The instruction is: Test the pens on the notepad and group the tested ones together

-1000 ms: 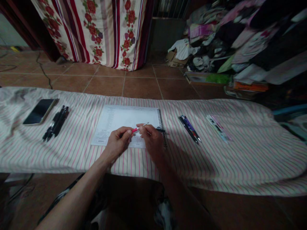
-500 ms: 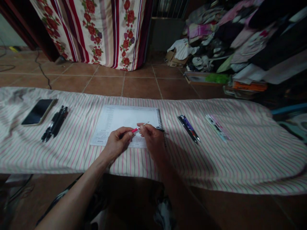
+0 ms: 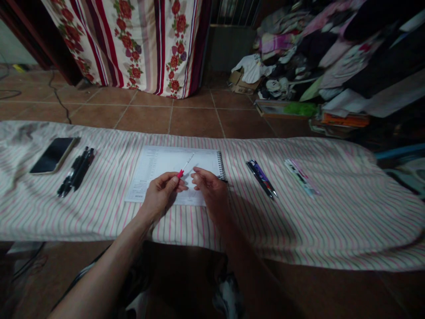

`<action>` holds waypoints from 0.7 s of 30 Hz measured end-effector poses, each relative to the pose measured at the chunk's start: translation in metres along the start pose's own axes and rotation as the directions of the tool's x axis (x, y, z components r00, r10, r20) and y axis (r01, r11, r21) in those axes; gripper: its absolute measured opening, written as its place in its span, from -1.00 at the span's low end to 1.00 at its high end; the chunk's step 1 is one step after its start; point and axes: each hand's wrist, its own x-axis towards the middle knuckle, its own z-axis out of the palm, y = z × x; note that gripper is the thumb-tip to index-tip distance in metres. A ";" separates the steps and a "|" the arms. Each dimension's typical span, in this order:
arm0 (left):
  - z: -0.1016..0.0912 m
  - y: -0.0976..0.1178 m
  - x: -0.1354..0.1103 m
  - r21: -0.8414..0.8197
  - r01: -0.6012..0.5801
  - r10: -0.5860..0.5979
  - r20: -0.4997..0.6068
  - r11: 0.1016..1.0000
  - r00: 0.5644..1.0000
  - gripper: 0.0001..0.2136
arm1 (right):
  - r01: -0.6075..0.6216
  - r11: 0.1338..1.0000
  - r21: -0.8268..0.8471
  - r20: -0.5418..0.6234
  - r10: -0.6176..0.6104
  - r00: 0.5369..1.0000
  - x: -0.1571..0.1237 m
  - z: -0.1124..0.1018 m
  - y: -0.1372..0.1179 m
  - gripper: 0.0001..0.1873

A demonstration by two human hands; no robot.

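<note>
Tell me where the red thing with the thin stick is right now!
In the head view, the red thing with the thin stick is pinched in the left hand, above the notebook and left of the right hand.

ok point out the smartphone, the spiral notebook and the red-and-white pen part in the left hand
Smartphone [image 3: 53,155], head view: on its dark screen.
Spiral notebook [image 3: 170,162], head view: on its white page.
Red-and-white pen part [image 3: 180,173], head view: on its red end.
</note>
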 end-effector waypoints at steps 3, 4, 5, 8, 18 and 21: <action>-0.003 0.001 0.002 0.008 -0.019 0.020 -0.044 1.000 0.999 -0.75 | 0.118 0.981 -0.151 -0.081 -0.132 0.988 0.007 -0.013 0.001 -0.67; -0.004 0.001 0.002 0.022 -0.028 0.029 -0.057 0.999 0.998 -0.75 | 0.181 0.955 -0.233 -0.099 -0.208 0.973 0.010 -0.020 0.001 -0.69; -0.005 0.001 0.002 0.039 -0.035 0.038 -0.065 0.999 0.997 -0.75 | 0.232 0.918 -0.322 -0.118 -0.282 0.952 0.013 -0.028 0.001 -0.71; -0.008 0.000 0.003 0.078 -0.046 0.051 -0.070 0.996 0.996 -0.75 | 0.257 0.802 -0.539 -0.153 -0.393 0.907 0.021 -0.052 0.001 -0.72; 0.000 0.002 0.001 0.073 -0.022 0.030 -0.108 0.997 0.994 -0.68 | 0.195 0.650 -0.735 0.022 -0.264 0.964 0.026 -0.083 0.020 -0.77; 0.002 0.004 0.001 0.069 -0.026 0.034 -0.117 0.997 0.993 -0.67 | 0.213 0.613 -0.760 0.059 -0.262 0.963 0.024 -0.080 0.020 -0.78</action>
